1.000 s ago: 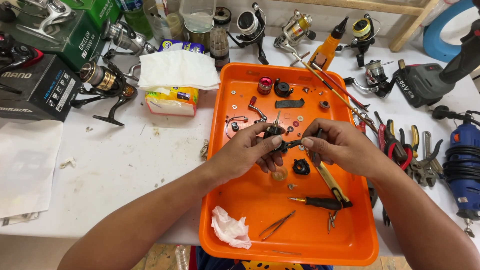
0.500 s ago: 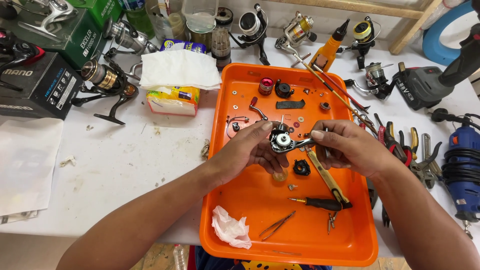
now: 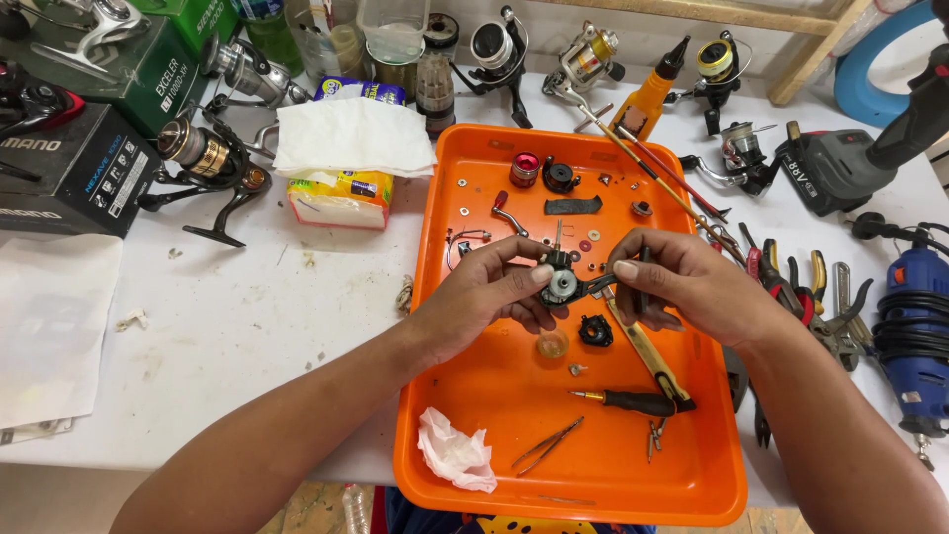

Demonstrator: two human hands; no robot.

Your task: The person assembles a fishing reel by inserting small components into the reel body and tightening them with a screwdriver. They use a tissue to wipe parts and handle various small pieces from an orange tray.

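Both hands, left hand and right hand, clamp a small black reel part between them. It hangs above the orange tray's centre, equally near each.

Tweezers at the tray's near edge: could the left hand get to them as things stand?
Probably yes: the tweezers lie bare on the tray, nothing over them, but the left hand holds the reel part.

White table, a bit dirty with small crumbs. Bare wooden frame along the back, one leg slanting down to the table. Pale wall behind it. Blue round thing leaning in the far right corner. Small strip of brownish floor under the near edge of the table. Bright, even light everywhere, with only soft shadows.
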